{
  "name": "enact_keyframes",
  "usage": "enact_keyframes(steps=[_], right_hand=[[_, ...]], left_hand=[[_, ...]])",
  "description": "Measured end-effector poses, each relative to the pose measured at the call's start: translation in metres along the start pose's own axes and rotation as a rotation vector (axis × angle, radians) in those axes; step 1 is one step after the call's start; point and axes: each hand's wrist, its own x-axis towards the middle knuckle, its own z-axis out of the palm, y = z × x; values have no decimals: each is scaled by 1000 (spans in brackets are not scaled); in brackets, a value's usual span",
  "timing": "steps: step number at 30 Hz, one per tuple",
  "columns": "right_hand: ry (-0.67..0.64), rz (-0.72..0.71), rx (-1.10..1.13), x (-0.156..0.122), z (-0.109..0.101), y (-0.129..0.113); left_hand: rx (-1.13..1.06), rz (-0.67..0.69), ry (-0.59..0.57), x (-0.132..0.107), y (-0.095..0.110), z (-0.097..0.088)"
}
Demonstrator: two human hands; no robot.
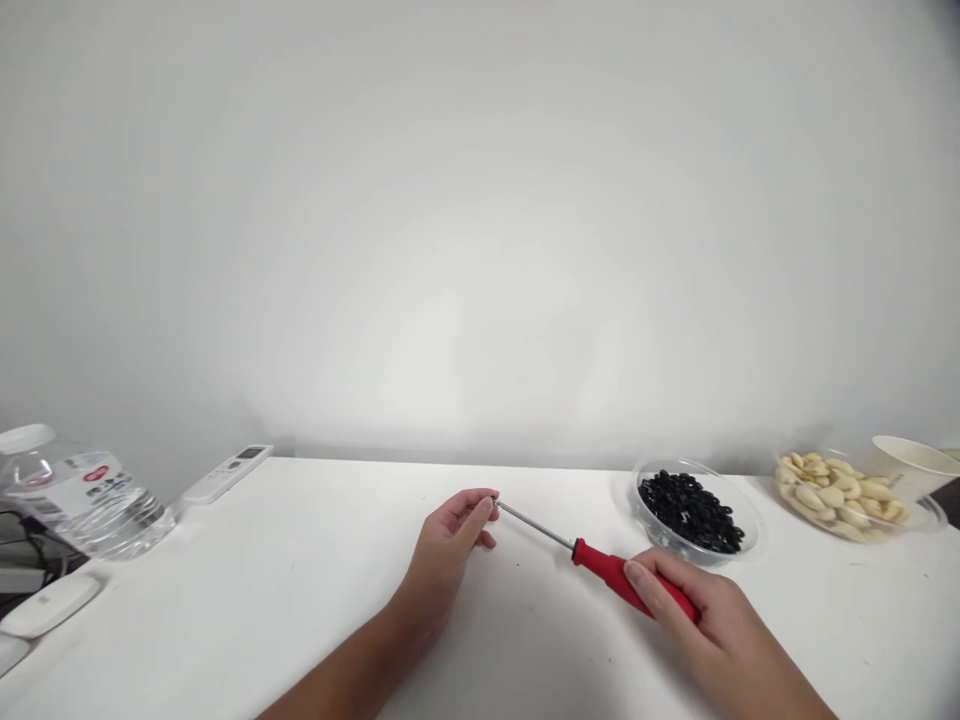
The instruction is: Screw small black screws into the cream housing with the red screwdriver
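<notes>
My right hand [690, 610] is closed around the red handle of a screwdriver [600, 565], whose metal shaft points up and to the left. At the far end of the shaft, my left hand [454, 530] pinches thumb and forefinger together. A small metal piece [495, 501] shows between those fingertips, against the screwdriver's tip; it is too small to make out its kind. Both hands are raised a little above the white table [300, 580].
A clear bowl of black pieces [690, 512] stands beyond my right hand. Farther right are a clear bowl of pale, shell-like pieces [840, 497] and a paper cup [911, 465]. Leftward are a white remote control [229, 474], a water bottle [97, 500] and a white rounded device [52, 605].
</notes>
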Motion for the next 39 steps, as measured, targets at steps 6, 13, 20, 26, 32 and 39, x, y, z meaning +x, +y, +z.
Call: enact_keyframes(steps=[6,13,20,26,32,39], right_hand=[[94,-7,136,2,8,6],[80,144,76,6,3,3],[36,130,229,6,3,1],[87,207,217,9,0,1],[-18,223,348,8,4,5],[82,232,281,9,-1,4]], left_hand=[[-4,-7,2,2,-4,-1],[38,-11,-15,1,-4,-2],[4,-16,-7,1,-4,-4],[32,10,-29,3,-6,-5],[-61,-18,11,4,-7,-5],[15,-12,8,4,-6,-5]])
